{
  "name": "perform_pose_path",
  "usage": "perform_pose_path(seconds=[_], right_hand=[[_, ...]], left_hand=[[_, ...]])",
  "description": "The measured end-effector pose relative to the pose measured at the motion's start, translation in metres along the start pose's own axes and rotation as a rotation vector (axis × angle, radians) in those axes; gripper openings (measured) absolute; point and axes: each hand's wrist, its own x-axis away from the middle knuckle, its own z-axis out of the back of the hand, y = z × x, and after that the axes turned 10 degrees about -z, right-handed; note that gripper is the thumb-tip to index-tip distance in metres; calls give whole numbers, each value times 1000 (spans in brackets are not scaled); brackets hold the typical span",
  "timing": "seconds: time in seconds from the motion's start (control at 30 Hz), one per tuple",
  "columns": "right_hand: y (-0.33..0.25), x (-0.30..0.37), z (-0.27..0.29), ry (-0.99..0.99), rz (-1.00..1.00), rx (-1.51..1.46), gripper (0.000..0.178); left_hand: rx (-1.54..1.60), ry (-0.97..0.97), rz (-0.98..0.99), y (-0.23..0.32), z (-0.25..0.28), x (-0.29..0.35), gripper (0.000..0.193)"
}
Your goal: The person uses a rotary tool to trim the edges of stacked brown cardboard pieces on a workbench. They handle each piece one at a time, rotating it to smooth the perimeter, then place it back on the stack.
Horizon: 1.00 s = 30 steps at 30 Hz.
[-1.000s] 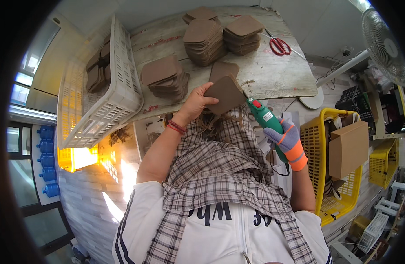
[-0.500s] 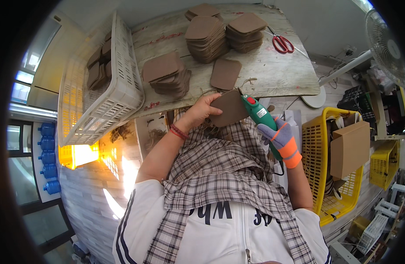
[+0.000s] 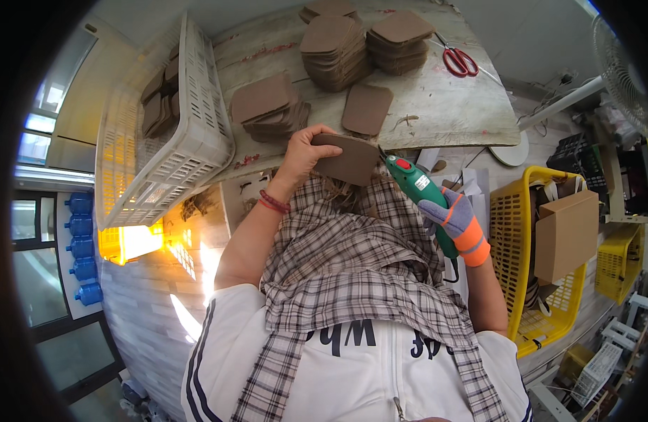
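My bare left hand point(image 3: 304, 156) grips a flat brown pad point(image 3: 348, 162) with rounded corners, thumb on top, above my lap. In my right hand point(image 3: 458, 219), in a grey and orange glove, is a green corded power tool point(image 3: 415, 184) with a red button. Its narrow dark tip sits at the pad's right edge; whether it touches, I cannot tell. Thin brown offcuts hang below the pad. Just beyond lies a single brown pad point(image 3: 367, 109) on the table, with an uneven stack of pads point(image 3: 264, 98) to its left.
Taller pad stacks point(image 3: 332, 53) and red-handled scissors point(image 3: 459, 62) are on the worn table point(image 3: 465, 116). A white crate point(image 3: 208, 119) with pads stands left. At right, a yellow basket point(image 3: 510, 246) holds a cardboard box point(image 3: 567, 235); a fan point(image 3: 623, 67) stands beyond.
The held pad has moved left and tilted, its right edge turning along the tool's tip. My left hand has shifted left with it. The view has shifted slightly.
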Motion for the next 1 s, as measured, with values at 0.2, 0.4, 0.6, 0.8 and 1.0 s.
perform_pose_path(seconds=[0.2,0.4,0.6,0.8,1.0], right_hand=[[5,0,2,13,71,129,37],[5,2,-3,30,64,182,39],[3,4,-7,51,58,214,43],[-4,6,-12,24,55,232,43],[-5,1,-15,-3,77,152,43]], left_hand=[[-33,-123,67,8,8,-1,19],[-182,-203,61,11,6,0,20],[-249,-231,6,9,-4,2,29],[-76,-260,91,8,-17,4,46],[-112,-354,106,19,-29,6,63]])
